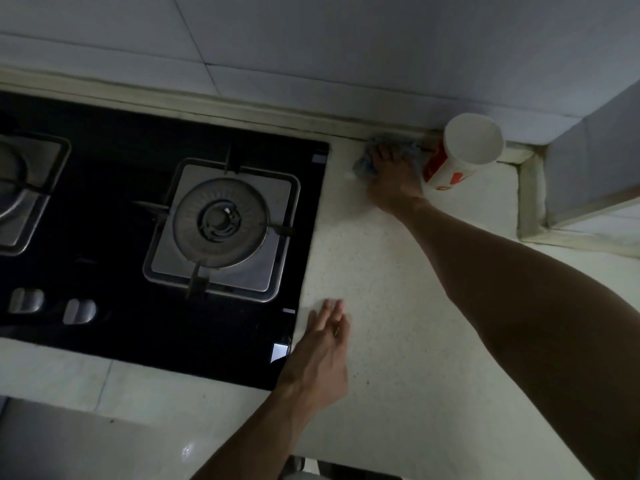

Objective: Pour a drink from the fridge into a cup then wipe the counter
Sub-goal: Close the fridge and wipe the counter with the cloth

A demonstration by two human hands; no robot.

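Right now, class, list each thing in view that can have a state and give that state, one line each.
Red-and-white paper cup: upright, no lid.
Blue-grey cloth: bunched, pressed onto the pale counter.
Right hand: fingers spread, pressing the cloth.
Left hand: open, fingers straight, low over the counter.
Round metal gas burner: unlit, nothing on it.

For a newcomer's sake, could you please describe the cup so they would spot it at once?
Follow the pale counter right of the black hob back to the wall corner. The cup stands there, beside the right hand pressing a cloth. It alone is tall, white paper with red print.
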